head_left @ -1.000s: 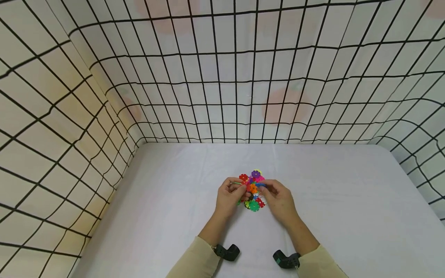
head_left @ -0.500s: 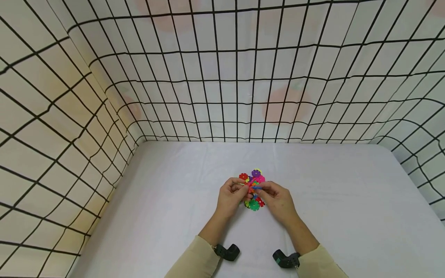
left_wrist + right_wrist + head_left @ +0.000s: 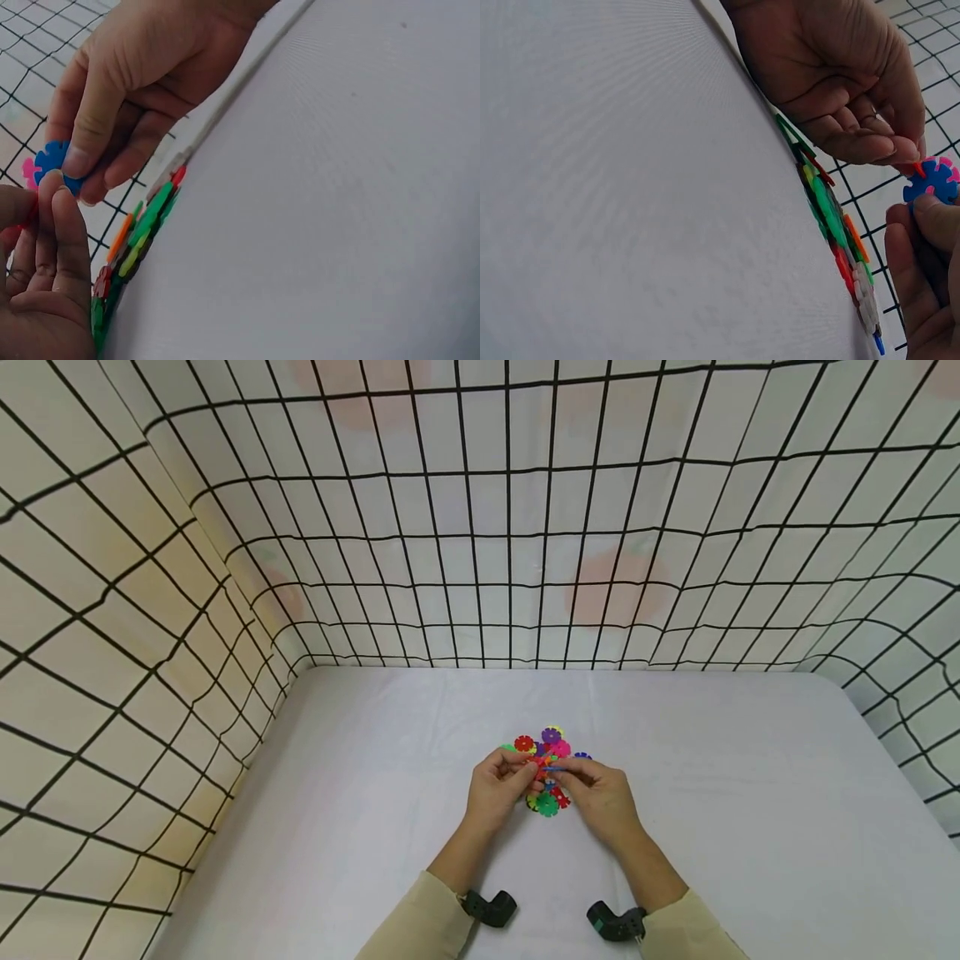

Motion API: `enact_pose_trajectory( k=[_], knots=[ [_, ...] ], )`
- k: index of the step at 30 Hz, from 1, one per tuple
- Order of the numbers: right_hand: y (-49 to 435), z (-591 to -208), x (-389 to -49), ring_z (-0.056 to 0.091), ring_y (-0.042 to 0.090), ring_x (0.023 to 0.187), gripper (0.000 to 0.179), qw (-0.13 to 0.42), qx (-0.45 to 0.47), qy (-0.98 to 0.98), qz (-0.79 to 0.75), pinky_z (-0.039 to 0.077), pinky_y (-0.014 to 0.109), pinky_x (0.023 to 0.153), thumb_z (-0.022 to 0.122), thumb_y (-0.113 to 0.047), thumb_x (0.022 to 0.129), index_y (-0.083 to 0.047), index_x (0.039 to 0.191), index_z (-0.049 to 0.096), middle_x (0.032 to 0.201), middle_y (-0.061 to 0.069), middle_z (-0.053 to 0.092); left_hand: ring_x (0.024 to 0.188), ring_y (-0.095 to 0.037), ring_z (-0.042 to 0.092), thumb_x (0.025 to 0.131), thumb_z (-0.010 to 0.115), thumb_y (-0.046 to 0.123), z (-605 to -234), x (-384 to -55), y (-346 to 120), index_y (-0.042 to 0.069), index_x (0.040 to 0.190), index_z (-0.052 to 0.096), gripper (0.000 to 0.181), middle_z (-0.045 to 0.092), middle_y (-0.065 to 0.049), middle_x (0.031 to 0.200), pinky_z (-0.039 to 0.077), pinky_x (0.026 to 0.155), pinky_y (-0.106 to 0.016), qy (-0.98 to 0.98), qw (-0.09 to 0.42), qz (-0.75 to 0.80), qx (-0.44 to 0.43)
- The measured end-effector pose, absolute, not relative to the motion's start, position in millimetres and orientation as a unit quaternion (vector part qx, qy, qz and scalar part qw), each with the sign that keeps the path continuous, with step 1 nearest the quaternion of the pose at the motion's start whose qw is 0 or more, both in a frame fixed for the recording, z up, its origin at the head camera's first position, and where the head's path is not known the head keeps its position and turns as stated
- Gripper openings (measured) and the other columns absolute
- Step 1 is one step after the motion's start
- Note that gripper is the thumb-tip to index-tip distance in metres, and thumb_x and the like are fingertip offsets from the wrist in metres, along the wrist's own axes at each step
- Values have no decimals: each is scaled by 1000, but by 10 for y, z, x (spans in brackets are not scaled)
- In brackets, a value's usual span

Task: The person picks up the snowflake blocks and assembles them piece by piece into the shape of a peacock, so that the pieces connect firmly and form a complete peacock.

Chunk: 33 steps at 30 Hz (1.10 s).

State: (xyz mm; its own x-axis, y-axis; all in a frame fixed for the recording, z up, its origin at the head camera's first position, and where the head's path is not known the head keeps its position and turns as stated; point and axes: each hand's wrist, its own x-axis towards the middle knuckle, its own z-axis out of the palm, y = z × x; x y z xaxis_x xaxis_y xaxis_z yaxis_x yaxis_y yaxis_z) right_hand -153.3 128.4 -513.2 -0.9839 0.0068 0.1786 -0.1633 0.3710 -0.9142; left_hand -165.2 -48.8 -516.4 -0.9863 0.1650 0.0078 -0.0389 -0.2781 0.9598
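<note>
In the head view my left hand pinches a red snowflake disc between thumb and fingers. Facing it, my right hand pinches a blue snowflake disc, seen edge-on there. The wrist views show the notched face of this blue disc, under the right thumb. A pink disc sits right behind it; whether the blue disc is slotted into the others cannot be made out. Both hands hover over a loose pile of coloured snowflake discs, partly hidden by the fingers.
From the pile stick out a green disc, a purple disc and a red disc. A white-covered table lies beneath. Black wire mesh walls rise along its back and sides.
My right hand has brought the blue disc slightly left, against the red piece in my left hand. The held pieces have tilted. The pile looks unmoved.
</note>
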Motion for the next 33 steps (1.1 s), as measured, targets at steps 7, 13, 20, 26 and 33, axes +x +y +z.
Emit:
enact_pose_trajectory(
  k=[7,13,20,26,33],
  knots=[
    [1287,-5114,-1535,73,11,88,13,101,63,-824,554,59,16,74,76,-5,91,-10,103,80,101,8,79,70,-6,72,97,66,0,-5181,-1648,-448,-13,114,58,23,69,-31,95,63,67,-24,616,48,784,53],
    [1350,-5127,-1570,68,18,93,18,117,44,-859,497,55,14,75,74,-10,93,-10,111,75,106,5,75,74,-8,75,99,63,2,-5158,-1657,-448,-10,121,52,27,65,-18,98,63,75,-27,600,51,797,40],
    [1408,-5203,-1621,55,34,119,23,107,32,-914,391,53,52,97,72,-16,95,-9,117,73,131,14,66,75,-10,76,98,61,-3,-5171,-1691,-467,-3,139,37,48,59,-2,95,64,76,-30,568,53,821,9],
    [1424,-5231,-1611,46,41,128,31,79,30,-935,346,49,60,103,69,-16,97,-8,126,68,135,18,65,81,-13,77,97,58,-7,-5153,-1677,-465,6,155,33,64,52,-2,98,63,76,-29,571,62,819,12],
    [1415,-5187,-1604,51,36,122,25,73,22,-926,371,53,54,99,67,-16,98,-7,121,71,124,16,69,81,-11,77,98,57,-6,-5162,-1682,-448,1,148,42,53,49,-5,101,63,76,-27,581,69,811,16]
  ],
)
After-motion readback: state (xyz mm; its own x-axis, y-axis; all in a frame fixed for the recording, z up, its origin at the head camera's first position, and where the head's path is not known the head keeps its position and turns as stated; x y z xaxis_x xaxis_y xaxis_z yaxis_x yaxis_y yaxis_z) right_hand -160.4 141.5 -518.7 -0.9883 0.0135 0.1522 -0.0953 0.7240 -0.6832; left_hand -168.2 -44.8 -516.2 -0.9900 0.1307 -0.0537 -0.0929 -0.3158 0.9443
